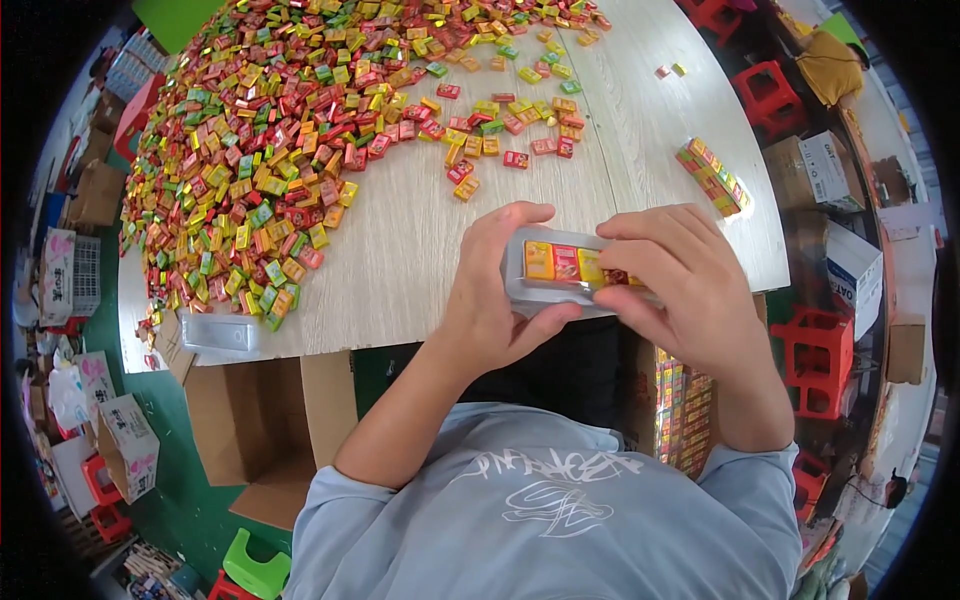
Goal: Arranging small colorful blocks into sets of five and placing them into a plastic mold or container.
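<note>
My left hand [485, 290] grips the left end of a clear plastic tray [550, 294], thumb along the near side and fingers at the far side. In the tray lies a row of small wrapped candy packs [566, 264], yellow and red, side by side. My right hand [690, 275] is closed over the tray's right end, thumb near and fingers far. Its fingertips press round a dark red candy pack [617, 277] there and partly hide it. What lies under the right palm is hidden.
A large heap of candy packs [270, 150] covers the table's [400, 250] left and far side. A stacked block of packs [712, 177] lies at right. An empty clear tray [220, 333] sits at the left edge, above an open cardboard box [250, 415]. Red stools [815, 360] stand right.
</note>
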Motion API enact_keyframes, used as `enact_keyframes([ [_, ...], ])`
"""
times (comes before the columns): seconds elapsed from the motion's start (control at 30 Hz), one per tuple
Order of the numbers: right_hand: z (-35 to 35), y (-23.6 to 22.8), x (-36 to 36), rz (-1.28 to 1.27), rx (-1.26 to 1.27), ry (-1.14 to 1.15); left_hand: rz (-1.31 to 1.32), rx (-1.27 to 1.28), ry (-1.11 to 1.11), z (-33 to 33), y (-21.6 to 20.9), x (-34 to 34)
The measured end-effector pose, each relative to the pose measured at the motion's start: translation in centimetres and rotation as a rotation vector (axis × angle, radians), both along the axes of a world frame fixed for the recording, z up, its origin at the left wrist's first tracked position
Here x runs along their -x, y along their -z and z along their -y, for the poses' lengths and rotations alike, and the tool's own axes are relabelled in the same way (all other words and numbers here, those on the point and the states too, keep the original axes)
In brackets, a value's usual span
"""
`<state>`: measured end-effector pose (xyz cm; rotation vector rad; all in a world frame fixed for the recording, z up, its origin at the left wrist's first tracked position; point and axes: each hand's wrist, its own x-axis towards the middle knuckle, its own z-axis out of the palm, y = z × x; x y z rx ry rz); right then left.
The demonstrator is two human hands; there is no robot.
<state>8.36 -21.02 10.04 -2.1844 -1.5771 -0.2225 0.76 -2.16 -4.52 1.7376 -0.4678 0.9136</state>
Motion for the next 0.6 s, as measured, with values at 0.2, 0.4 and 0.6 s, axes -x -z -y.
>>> enact_keyframes([
  [0.2,0.1,-0.5,0.4,0.035,-0.024,0.004,-0.045,0.003,0.025,-0.1,0.0,0.1],
  [0.4,2.2,-1.5,-1.3,0.145,-0.091,0.053,-0.022,0.011,0.008,-0.4,0.0,0.5],
  [0.6,10.9,1.8,-12.3,0.166,-0.156,0.519,-0.076,-0.064,0.029,-0.4,-0.4,0.3],
])
